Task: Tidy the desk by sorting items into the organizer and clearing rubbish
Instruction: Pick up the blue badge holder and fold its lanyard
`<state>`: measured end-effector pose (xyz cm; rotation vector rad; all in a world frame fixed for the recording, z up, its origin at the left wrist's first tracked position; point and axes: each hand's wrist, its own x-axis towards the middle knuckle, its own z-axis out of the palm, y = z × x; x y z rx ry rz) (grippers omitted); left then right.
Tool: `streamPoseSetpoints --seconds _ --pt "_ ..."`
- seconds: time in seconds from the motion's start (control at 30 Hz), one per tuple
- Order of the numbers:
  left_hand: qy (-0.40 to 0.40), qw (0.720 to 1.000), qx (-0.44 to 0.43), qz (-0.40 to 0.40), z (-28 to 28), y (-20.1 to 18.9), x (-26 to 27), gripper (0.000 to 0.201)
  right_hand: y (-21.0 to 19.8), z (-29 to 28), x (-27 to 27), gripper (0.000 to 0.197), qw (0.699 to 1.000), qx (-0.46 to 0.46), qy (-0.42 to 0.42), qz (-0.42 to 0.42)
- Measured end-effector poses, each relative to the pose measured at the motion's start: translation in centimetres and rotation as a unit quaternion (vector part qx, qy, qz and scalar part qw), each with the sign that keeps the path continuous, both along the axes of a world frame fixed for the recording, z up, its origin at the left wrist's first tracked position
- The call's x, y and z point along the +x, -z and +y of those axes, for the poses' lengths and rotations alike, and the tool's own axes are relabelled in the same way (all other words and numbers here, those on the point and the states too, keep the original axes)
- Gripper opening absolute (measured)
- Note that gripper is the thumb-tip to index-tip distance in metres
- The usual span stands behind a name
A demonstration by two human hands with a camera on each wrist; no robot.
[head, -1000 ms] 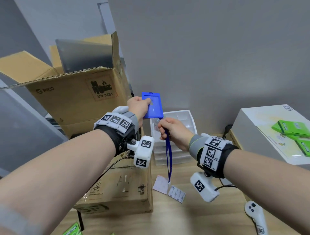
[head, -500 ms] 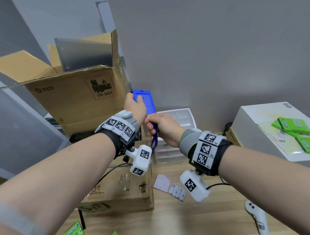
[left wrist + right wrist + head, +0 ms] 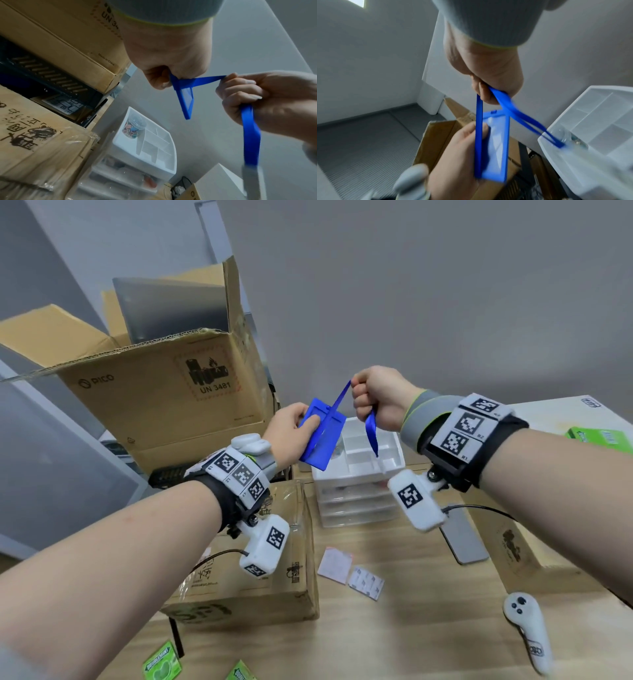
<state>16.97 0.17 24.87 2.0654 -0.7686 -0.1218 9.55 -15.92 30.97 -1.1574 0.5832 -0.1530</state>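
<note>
Centre frame, above white plastic compartmented organizer (image 3: 359, 451): left hand (image 3: 286, 433) pinching flat blue plastic badge holder (image 3: 322, 436), tilted. Just right: right hand (image 3: 380, 398) fisted round blue ribbon lanyard (image 3: 371, 433), pulled taut off holder, loose end dangling.

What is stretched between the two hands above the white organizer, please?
A taut run of the blue lanyard spans the gap, from the blue badge holder gripped by the left hand up to the right hand; the head view shows it best.
</note>
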Motion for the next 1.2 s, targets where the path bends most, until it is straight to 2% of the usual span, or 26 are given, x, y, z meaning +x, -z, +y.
streamPoseSetpoints --seconds 0.17,0.3,0.43,0.53,0.63,0.73,0.87,0.93,1.0,1.1,1.2 --pt "0.06 0.993 0.002 0.103 -0.9 -0.9 -1.7 0.023 1.0 -1.2 0.6 0.03 0.995 -0.05 -0.004 0.089" --pt "0.074 0.981 -0.02 0.181 -0.6 -1.2 -2.8 0.018 2.2 -1.8 -0.1 0.034 0.984 -0.118 -0.026 0.13" --pt "0.078 0.957 -0.073 0.271 0.0 -2.1 -3.6 0.017 4.5 -1.8 -1.0 0.033 0.964 -0.23 -0.094 0.092" --pt "0.059 0.94 -0.142 0.303 -0.3 -2.9 -4.2 0.021 6.7 -0.8 -2.2 0.031 0.923 -0.357 -0.136 0.052" --pt "-0.005 0.927 -0.2 0.316 -1.3 -3.3 -4.1 0.023 8.7 1.0 -3.4 0.034 0.907 -0.391 -0.155 0.04" --pt "-0.065 0.942 -0.189 0.271 -2.0 -2.8 -3.2 0.021 9.8 3.5 -4.2 0.035 0.89 -0.42 -0.176 0.017" --pt "-0.154 0.971 -0.123 0.136 -2.0 -1.3 -2.3 0.016 8.8 6.3 -5.3 0.034 0.871 -0.446 -0.196 -0.058" --pt "-0.196 0.968 -0.123 0.1 -1.6 -0.6 -1.9 0.014 8.2 6.9 -5.5 0.034 0.861 -0.458 -0.206 -0.081" --pt "-0.223 0.965 -0.112 0.077 -1.1 0.0 -1.4 0.017 7.9 7.1 -5.6 0.034 0.837 -0.489 -0.23 -0.087" --pt "-0.205 0.978 -0.041 0.003 0.1 0.9 -0.8 0.01 6.8 6.6 -5.4 0.035 0.813 -0.517 -0.253 -0.087" --pt "-0.101 0.994 0.025 -0.027 1.2 1.2 -0.3 0.011 5.2 5.3 -4.8 0.033 0.784 -0.553 -0.272 -0.072"
